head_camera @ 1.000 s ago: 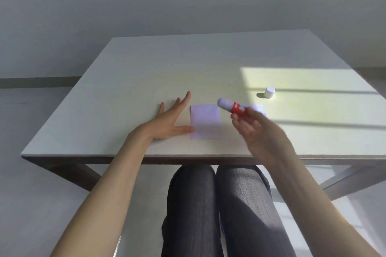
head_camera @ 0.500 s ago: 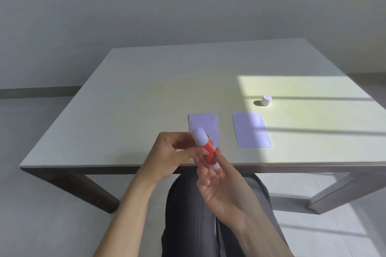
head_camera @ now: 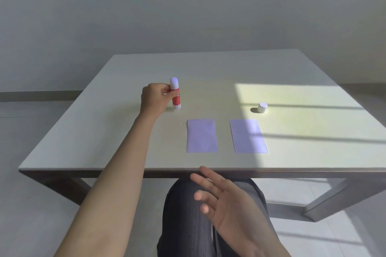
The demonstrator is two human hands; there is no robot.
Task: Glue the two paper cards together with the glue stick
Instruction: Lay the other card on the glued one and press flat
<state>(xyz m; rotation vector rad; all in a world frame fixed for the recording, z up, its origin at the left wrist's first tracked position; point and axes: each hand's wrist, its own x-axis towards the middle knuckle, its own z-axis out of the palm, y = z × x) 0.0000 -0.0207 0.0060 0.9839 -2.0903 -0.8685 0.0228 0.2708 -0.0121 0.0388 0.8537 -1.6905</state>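
Two pale lilac paper cards lie flat side by side near the table's front edge, the left card [head_camera: 201, 136] and the right card [head_camera: 248, 136], a gap between them. My left hand [head_camera: 154, 96] grips the red and white glue stick [head_camera: 175, 94], upright with its base on or just above the table, behind and left of the cards. Its white tip points up, uncapped. My right hand [head_camera: 221, 196] hovers open over my lap below the table's front edge, holding nothing.
The glue stick's white cap [head_camera: 262, 107] stands alone on the table [head_camera: 104, 131] behind the right card, in a patch of sunlight. My legs in dark trousers [head_camera: 188, 225] are under the table's front edge.
The glue stick passed from my right hand to my left hand in front of me. My left hand then carried it out to the table's left side; my right hand dropped away, open.
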